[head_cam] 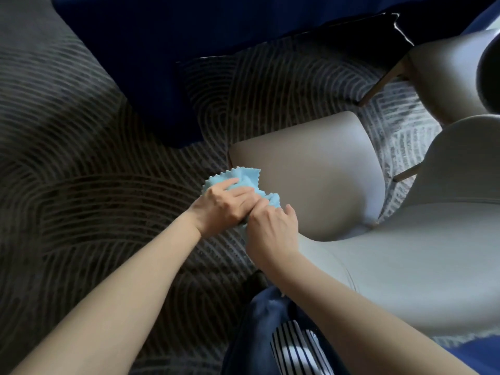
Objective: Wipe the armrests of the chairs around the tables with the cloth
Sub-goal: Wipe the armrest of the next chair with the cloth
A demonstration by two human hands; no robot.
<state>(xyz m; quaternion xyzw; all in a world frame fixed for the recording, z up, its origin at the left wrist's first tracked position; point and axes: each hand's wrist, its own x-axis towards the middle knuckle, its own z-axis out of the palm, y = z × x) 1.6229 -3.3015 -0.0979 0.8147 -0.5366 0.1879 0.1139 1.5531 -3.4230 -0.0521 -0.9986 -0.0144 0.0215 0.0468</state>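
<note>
Plainly, your biggest risk is the cloth [244, 175] itself: it is wadded into a tight lump between both hands, so only a small patch would meet the armrest. A swipe like that would likely skip most of the surface. Spread it flatter before you press down.

A second risk is the loose zigzag-edged corner poking up toward the middle of the frame. If you drag hard along the pale curved rim [351, 266] of the near chair, that corner may catch or pull out of your hold. You are also leaning close over the chair, so a heavy push could shove it toward the worktop [162, 36] draped in dark blue across the top of the frame.

Your left hand [226, 203], at the centre, has its fingers [238, 193] curled down over the top of the bundle, gripping it. Your right hand [272, 230] sits just below and to the right, touching the left. Its fingers [270, 209] are bent and seem to pinch the lower part of the cloth, though the left hand partly hides them, so they may also rest on the chair's edge. Neither hand is spread flat.

Your cloth sits at the centre of the frame, at the left end of that rim, just beside the beige seat [311, 169]. Whether it touches the armrest yet, I cannot tell. The second chair [443, 77], at upper right, stands well apart from your hands.
</note>
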